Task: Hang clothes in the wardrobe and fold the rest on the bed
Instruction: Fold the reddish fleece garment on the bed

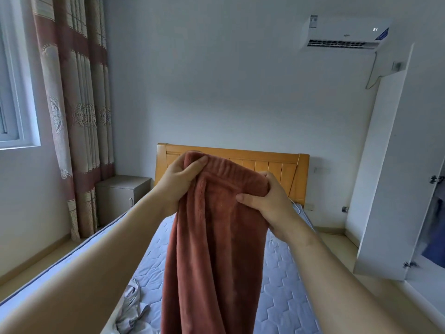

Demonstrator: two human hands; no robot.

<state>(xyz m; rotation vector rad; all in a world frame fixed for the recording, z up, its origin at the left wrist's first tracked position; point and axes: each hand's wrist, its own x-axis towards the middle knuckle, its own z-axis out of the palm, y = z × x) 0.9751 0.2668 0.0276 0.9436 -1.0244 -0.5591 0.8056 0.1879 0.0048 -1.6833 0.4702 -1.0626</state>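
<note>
With left hand (179, 182) and right hand (267, 203) curled round the two ends of the elastic waistband, holds rust-red fleece trousers (214, 249) up above the bed (284, 285), legs hanging toward the mattress. Pale crumpled garment (132, 307) on the bed, toward its left side.

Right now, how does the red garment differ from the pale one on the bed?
The red garment hangs, gripped at its top by the left hand and right hand; the pale garment lies crumpled on the mattress, untouched. Red looks thick, pale looks thin. Neither is folded.
</note>
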